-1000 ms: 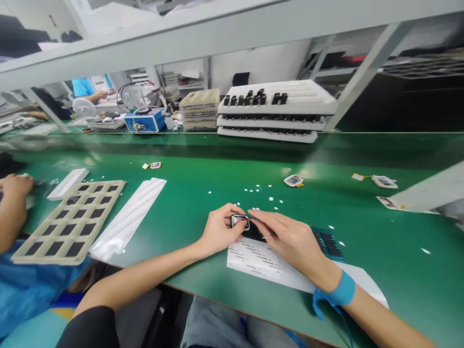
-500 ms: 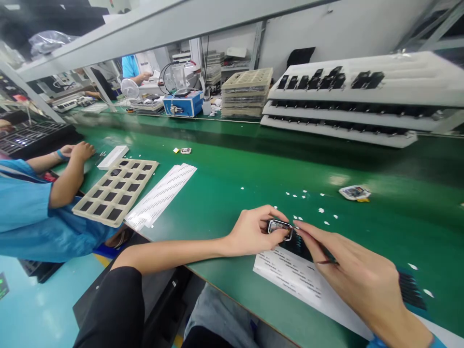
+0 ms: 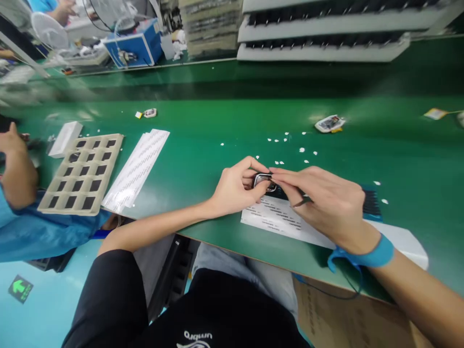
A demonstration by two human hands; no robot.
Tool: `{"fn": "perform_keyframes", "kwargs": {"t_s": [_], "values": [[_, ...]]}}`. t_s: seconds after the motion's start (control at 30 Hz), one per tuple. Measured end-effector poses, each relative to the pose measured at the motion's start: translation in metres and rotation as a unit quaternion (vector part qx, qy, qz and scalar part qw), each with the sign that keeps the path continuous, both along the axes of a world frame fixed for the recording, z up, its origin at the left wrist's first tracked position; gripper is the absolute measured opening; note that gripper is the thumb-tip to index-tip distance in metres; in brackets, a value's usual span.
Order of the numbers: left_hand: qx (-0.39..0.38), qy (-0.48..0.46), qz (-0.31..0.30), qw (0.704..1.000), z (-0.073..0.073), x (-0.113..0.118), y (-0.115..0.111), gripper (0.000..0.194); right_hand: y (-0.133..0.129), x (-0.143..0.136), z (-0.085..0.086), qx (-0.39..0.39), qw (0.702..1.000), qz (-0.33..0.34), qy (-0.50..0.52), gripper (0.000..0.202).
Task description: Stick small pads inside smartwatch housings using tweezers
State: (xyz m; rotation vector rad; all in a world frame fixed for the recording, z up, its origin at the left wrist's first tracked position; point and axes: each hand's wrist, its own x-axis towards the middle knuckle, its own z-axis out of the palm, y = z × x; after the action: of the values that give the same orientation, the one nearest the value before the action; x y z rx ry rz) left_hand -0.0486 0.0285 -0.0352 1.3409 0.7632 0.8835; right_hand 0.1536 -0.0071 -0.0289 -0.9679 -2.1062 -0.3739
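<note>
The left hand (image 3: 235,188) grips a small watch-like case (image 3: 264,181); the right hand (image 3: 324,203) has pinched fingertips at its 3 o'clock edge, their contents unclear. From the case, a printed label sheet (image 3: 271,215) lies at 5, a compartment tray (image 3: 80,180) at 9.

The shiny green table (image 3: 195,121) has a tan tray (image 3: 68,210) at nine o'clock, with long white papers (image 3: 139,166) just beside it. A little open case (image 3: 329,123) lies at two o'clock, and a white sheet (image 3: 270,215) lies at five o'clock.
</note>
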Motion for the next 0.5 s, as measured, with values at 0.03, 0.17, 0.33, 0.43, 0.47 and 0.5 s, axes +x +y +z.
{"fn": "perform_keyframes", "kwargs": {"t_s": [0.03,0.17,0.33,0.43,0.47,0.5], "values": [[0.001,-0.001,-0.003,1.000,0.000,0.000,-0.002,0.024,-0.001,0.001,-0.002,-0.012,1.000,-0.009,-0.001,0.020],[0.037,0.012,0.016,0.999,0.000,0.000,-0.008,0.024,-0.005,0.002,-0.006,-0.025,1.000,-0.017,0.000,0.028],[0.097,0.005,0.056,0.994,-0.002,-0.001,-0.008,0.020,-0.006,-0.005,0.000,-0.070,0.995,0.016,0.076,0.028],[0.129,0.001,0.060,0.990,-0.004,-0.002,-0.005,0.021,-0.009,-0.008,0.005,-0.123,0.981,0.009,0.150,0.026],[0.146,-0.001,0.060,0.987,-0.004,-0.002,-0.004,0.022,-0.009,-0.009,0.006,-0.147,0.972,0.004,0.183,0.027],[0.168,-0.004,0.062,0.984,-0.004,-0.002,-0.003,0.022,-0.010,-0.009,0.007,-0.183,0.959,0.005,0.217,0.027]]}}
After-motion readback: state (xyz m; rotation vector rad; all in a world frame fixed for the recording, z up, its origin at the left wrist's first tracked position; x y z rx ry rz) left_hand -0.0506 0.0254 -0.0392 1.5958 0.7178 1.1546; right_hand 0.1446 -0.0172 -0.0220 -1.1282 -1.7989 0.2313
